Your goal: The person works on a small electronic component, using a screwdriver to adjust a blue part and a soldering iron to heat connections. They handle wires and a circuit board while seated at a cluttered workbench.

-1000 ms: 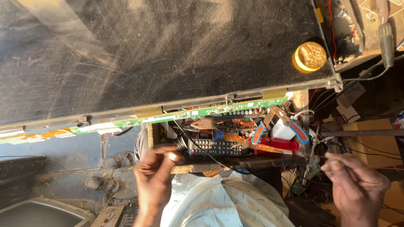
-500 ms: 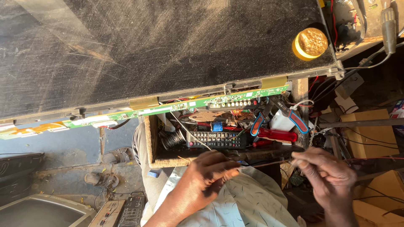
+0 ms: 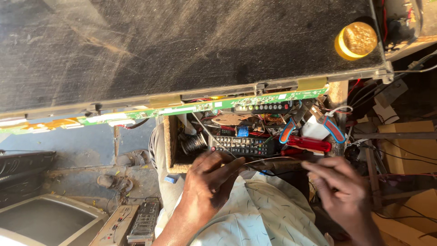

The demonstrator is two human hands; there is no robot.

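Across the far half lies a big dark panel, a green circuit strip along its near edge. Near that, a wooden box holding a black remote and a red screwdriver. My left hand and right hand each pinch a thin wire, fingers closed on it, stretched between them at the box's near edge.

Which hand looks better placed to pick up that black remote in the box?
Probably the left hand: its fingertips lie right beside the black remote. The right hand sits farther off, nearer the red screwdriver.
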